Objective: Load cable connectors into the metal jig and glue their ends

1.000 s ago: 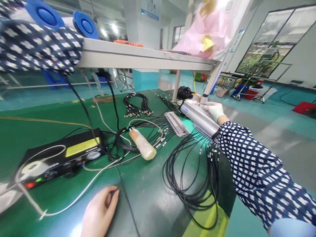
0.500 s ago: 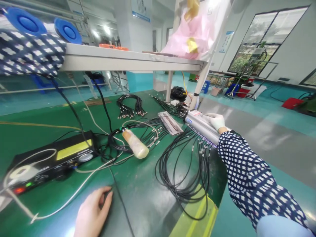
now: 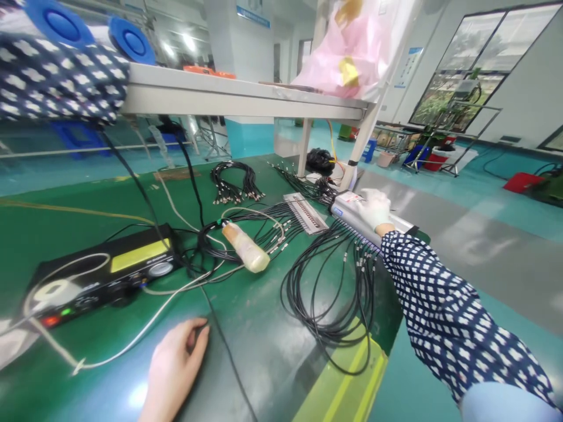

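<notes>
A long, shiny silver box (image 3: 350,212) lies slanted near the right edge of the green surface (image 3: 264,328). It has a small blue label (image 3: 338,212) at its far end. Lots of thin black wires (image 3: 314,325) with little white tags (image 3: 361,262) run to its long side and curl in big loops.

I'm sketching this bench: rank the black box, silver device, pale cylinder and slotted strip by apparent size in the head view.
Largest: black box
Next: silver device, partly hidden by the right hand
Smallest: pale cylinder and slotted strip, too alike to rank
</notes>
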Action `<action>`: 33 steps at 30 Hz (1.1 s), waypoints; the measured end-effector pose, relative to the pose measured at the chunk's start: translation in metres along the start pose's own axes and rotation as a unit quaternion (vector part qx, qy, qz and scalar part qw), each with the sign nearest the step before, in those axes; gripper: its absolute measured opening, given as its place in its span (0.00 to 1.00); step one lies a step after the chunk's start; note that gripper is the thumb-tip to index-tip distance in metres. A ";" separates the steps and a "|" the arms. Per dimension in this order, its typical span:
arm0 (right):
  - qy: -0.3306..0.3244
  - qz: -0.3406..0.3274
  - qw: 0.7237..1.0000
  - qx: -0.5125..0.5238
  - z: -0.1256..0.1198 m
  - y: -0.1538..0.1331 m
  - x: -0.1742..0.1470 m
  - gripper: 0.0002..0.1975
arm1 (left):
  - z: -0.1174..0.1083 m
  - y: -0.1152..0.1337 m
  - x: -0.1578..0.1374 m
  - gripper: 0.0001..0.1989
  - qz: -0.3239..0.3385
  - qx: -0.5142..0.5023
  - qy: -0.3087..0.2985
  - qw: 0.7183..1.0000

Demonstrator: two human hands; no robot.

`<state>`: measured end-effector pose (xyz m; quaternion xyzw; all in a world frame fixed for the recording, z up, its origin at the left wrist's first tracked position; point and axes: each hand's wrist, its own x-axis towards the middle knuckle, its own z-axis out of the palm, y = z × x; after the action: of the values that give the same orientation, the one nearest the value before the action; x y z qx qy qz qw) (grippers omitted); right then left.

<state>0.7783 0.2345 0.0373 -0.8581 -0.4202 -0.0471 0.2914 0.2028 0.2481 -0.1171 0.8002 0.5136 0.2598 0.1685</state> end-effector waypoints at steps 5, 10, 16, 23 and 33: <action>-0.147 -0.022 0.989 0.022 0.080 -0.062 -0.023 0.47 | 0.000 0.005 0.001 0.19 0.011 0.000 0.007 1.000; -0.210 0.052 0.975 0.050 0.110 -0.092 -0.027 0.63 | -0.002 0.016 0.003 0.14 0.015 0.013 0.004 1.000; -0.251 0.108 0.951 0.146 0.091 -0.102 -0.035 0.58 | -0.001 0.025 0.005 0.11 0.002 0.037 -0.001 0.999; -0.318 0.092 0.861 0.387 0.085 -0.125 -0.118 0.18 | 0.001 0.031 0.005 0.12 -0.022 0.014 0.002 1.000; -0.064 0.014 0.949 0.308 -0.026 -0.111 -0.204 0.19 | -0.007 0.034 0.002 0.40 -0.095 -0.227 0.049 0.968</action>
<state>0.5687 0.1320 0.0430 -0.7337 -0.4200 0.1433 0.5146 0.2239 0.2357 -0.0930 0.6750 0.5224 0.3910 0.3444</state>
